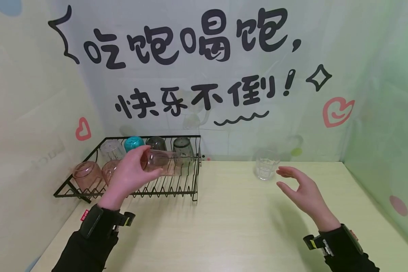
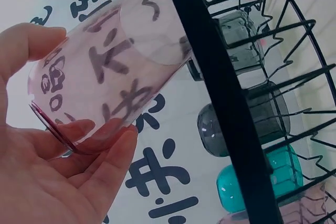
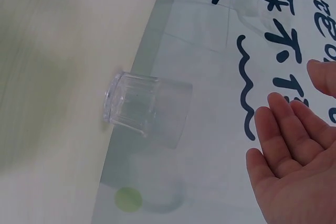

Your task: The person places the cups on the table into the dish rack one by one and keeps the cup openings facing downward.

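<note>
My left hand holds a pink see-through drinking glass on its side above the front right part of a black wire rack. In the left wrist view, the thumb and fingers grip this glass around its rim end, and its base points toward the rack's bar. On the right, a clear glass stands upright on the table. Just to the right of it is my right hand, fingers and thumb apart with nothing between them. The right wrist view shows this clear glass apart from the fingers.
Along the rack's back row sit a clear glass, a blue glass, a dark grey glass and a grey-green glass. Two pink glasses are at its front left. A printed cloth wall closes off the table's back.
</note>
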The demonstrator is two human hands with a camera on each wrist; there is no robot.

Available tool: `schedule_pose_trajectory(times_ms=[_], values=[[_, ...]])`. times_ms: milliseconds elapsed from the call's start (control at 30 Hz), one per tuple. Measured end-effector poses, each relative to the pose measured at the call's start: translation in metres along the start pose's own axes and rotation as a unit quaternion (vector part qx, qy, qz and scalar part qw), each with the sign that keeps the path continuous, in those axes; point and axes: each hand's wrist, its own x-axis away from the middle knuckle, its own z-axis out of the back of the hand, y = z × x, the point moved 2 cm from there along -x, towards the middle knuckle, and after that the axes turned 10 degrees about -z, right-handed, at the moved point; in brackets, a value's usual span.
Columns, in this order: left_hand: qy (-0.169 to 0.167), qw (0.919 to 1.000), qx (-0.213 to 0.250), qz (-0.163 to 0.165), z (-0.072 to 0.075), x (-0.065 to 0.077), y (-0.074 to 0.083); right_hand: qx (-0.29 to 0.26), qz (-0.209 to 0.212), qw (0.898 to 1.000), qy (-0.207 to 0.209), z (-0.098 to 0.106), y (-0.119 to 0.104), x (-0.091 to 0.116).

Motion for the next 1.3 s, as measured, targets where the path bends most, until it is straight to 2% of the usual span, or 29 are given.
schedule_pose_trajectory(times_ms=[400, 633, 800, 1300], values=[[-0.019, 0.9992, -0.034, 0.002, 0.005, 0.001, -0.011, 0.007, -0.006, 1.000, -0.007, -0.002, -0.002, 0.002], [-0.041, 0.9977, -0.053, 0.010, 0.005, 0.003, -0.016, 0.016, -0.017, 1.000, -0.011, -0.002, 0.002, 0.002], [-0.053, 0.9956, -0.077, 0.010, 0.003, 0.003, -0.021, 0.019, -0.020, 1.000, -0.011, -0.003, 0.005, 0.002], [-0.090, 0.9874, -0.125, 0.036, -0.001, 0.001, -0.026, 0.023, -0.038, 0.999, -0.022, -0.006, 0.020, 0.001]])
